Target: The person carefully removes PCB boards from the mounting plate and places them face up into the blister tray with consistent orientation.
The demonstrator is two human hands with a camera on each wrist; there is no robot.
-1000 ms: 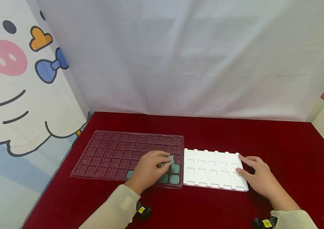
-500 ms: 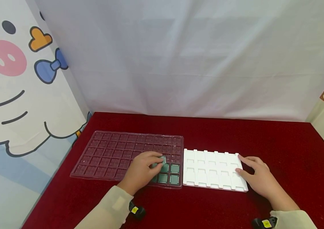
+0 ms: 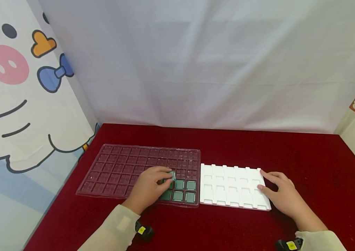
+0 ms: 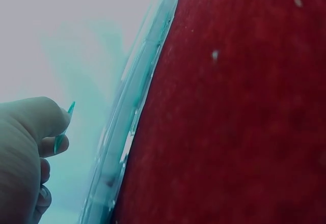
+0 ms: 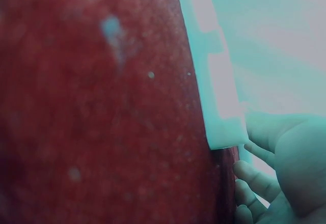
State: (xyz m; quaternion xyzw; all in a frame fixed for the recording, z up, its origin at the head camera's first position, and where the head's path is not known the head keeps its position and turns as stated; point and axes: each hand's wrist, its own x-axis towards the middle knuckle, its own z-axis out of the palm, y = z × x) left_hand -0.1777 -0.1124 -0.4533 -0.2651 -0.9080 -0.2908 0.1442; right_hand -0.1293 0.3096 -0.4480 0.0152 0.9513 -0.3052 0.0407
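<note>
My left hand (image 3: 147,186) pinches a small square green circuit chip (image 3: 173,175) between thumb and fingers, over the clear plastic compartment tray (image 3: 110,169). Seen edge-on in the left wrist view, the chip (image 4: 71,114) is tilted. More green chips (image 3: 191,197) lie flat in pockets at the tray's near right corner; the hand partly hides some of them. My right hand (image 3: 282,193) rests thumb and index finger on the right edge of a white slotted tray (image 3: 232,188). Its other fingers bend loosely beside the tray corner in the right wrist view.
Both trays lie side by side on a dark red cloth-covered table (image 3: 234,228). A white curtain (image 3: 215,69) hangs behind the far edge, and a cartoon-printed panel (image 3: 23,104) stands at the left. Black wrist cameras (image 3: 144,232) sit at the cuffs.
My left hand has moved left along the clear tray with the chip pinched in it, uncovering more chips in the near right pockets. My right hand stays at the white tray.
</note>
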